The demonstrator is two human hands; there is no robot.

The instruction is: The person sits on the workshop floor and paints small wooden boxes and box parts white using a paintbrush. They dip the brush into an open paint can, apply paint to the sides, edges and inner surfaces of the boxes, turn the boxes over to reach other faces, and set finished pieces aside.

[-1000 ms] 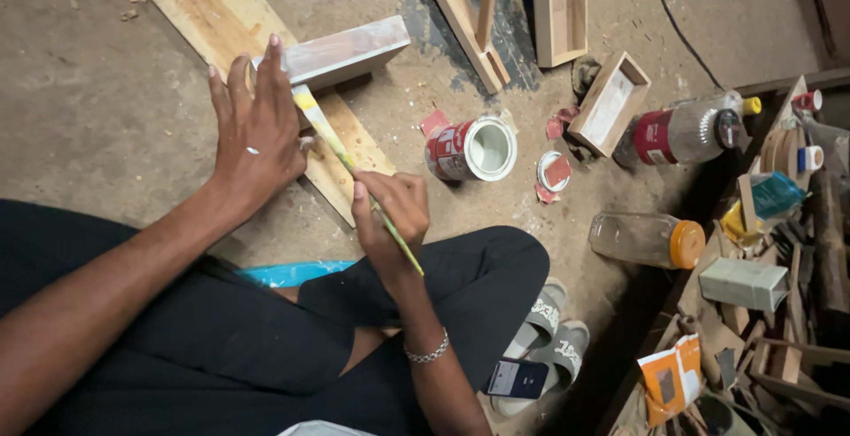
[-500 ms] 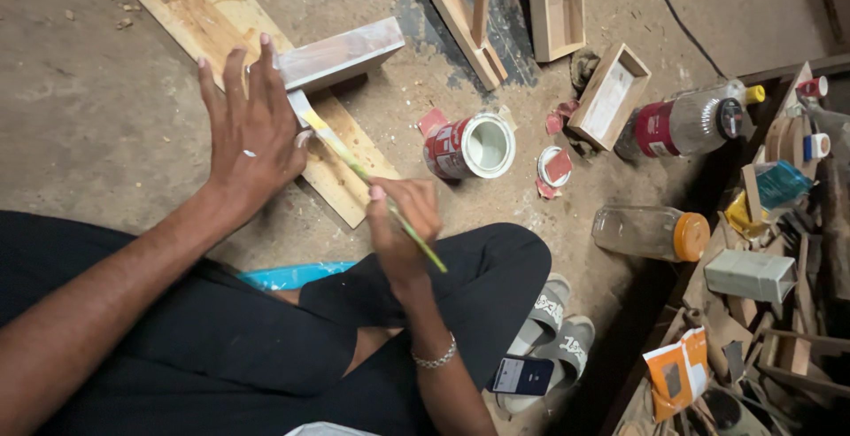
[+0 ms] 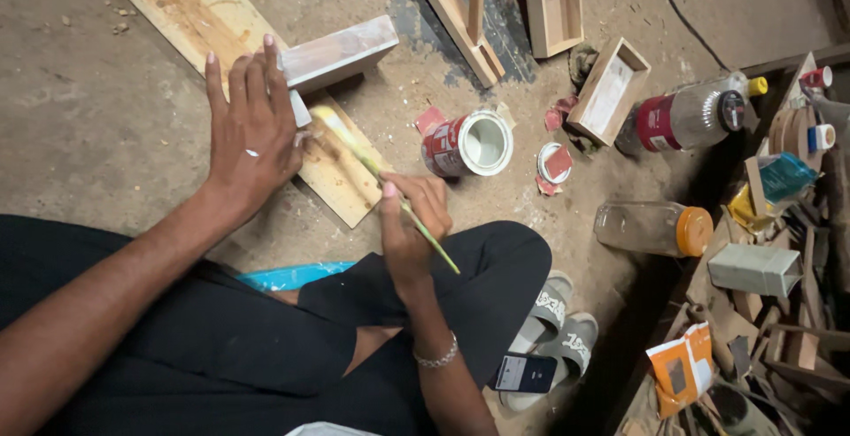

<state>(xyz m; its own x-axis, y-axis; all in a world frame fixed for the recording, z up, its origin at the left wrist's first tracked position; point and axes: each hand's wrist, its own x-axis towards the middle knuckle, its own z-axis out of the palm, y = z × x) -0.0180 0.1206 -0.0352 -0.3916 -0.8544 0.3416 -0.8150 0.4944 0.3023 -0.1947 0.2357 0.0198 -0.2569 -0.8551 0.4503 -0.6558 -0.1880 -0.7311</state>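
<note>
My left hand (image 3: 252,126) lies flat, fingers spread, on a small white-painted wooden box (image 3: 341,51) that rests on a long plank (image 3: 190,11) on the floor. My right hand (image 3: 412,223) grips a thin green-handled paintbrush (image 3: 381,179); its bristle end touches the box's near end beside my left thumb. An open tin of white paint (image 3: 469,144) lies just right of the brush, its lid (image 3: 555,163) next to it.
Unpainted wooden boxes (image 3: 553,2) and another small one (image 3: 611,91) lie beyond the tin. Two plastic bottles (image 3: 655,228) lie at right, by a heap of scraps and packets (image 3: 761,312). Sandals (image 3: 558,321) and a phone (image 3: 527,372) lie by my knee.
The brush has shifted a little along the box's end as my right hand slid lower and to the right. My left hand has stayed pressed on the box.
</note>
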